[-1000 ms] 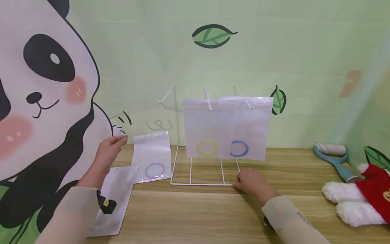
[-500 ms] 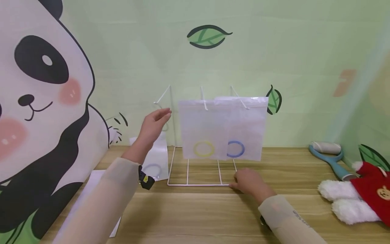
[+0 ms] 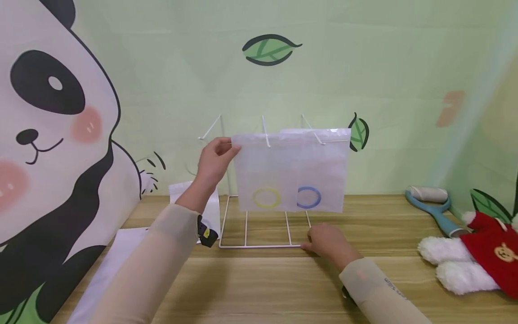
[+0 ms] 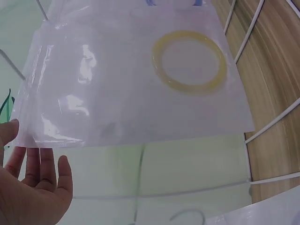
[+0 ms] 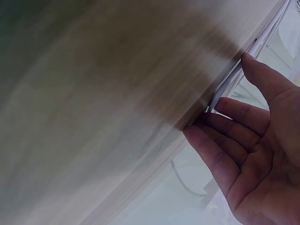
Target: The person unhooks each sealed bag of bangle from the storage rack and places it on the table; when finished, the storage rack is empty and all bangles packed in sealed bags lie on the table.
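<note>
White plastic forms the yellow-ringed bag (image 3: 263, 173), hung on the middle hook of the wire rack (image 3: 259, 246) at frame centre; it overlaps the front of the blue-ringed bag (image 3: 325, 166). The left hand (image 3: 214, 162), earlier apart from it at left, now pinches its upper left corner between thumb and fingers; handling has evidently passed to this bag. The right hand (image 3: 328, 243) still grips the rack's front right corner, probably for steadiness. The left forearm partly hides the pale bag (image 3: 212, 211) at left centre and the white sheet (image 3: 121, 252), lower left. Left fingertips disappear behind the film; how firmly the right hand holds is hard to make out.
</note>
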`<state>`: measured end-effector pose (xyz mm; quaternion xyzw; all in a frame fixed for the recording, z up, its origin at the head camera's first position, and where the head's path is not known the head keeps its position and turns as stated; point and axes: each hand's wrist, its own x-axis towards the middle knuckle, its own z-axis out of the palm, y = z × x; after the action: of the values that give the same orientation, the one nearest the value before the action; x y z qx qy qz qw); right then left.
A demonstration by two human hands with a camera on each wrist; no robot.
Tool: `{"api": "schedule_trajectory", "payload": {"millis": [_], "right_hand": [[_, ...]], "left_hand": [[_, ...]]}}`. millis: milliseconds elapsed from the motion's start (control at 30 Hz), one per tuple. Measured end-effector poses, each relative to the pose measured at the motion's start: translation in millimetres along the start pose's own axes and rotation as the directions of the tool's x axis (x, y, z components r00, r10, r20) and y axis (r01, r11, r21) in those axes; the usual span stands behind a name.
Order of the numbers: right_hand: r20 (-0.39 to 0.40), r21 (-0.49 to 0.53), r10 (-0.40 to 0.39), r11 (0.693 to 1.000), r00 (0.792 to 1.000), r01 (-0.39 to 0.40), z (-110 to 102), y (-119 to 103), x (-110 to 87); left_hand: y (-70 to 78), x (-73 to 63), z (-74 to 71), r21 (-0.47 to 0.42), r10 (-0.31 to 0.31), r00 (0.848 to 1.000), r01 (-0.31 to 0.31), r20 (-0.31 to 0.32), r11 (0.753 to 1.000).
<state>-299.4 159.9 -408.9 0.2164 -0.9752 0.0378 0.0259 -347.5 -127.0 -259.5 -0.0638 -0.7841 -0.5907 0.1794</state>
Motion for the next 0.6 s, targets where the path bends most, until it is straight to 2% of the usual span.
{"api": "schedule_trajectory", "payload": {"millis": [333,600], "right_hand": [[-0.016,0.002,-0.012,1.0,1.0,0.012,2,1,1.4],[-0.046,-0.008,-0.032,0.999,0.998,0.032,2,2,1.3]], "left_hand": [[5.8,-7.6,1.5,0.111,0.038,0.999,-0.042,0.031,0.993],[11.8,-22.5,-6.4,0.09,0.118,0.993,-0.12,0.022,0.989]]}}
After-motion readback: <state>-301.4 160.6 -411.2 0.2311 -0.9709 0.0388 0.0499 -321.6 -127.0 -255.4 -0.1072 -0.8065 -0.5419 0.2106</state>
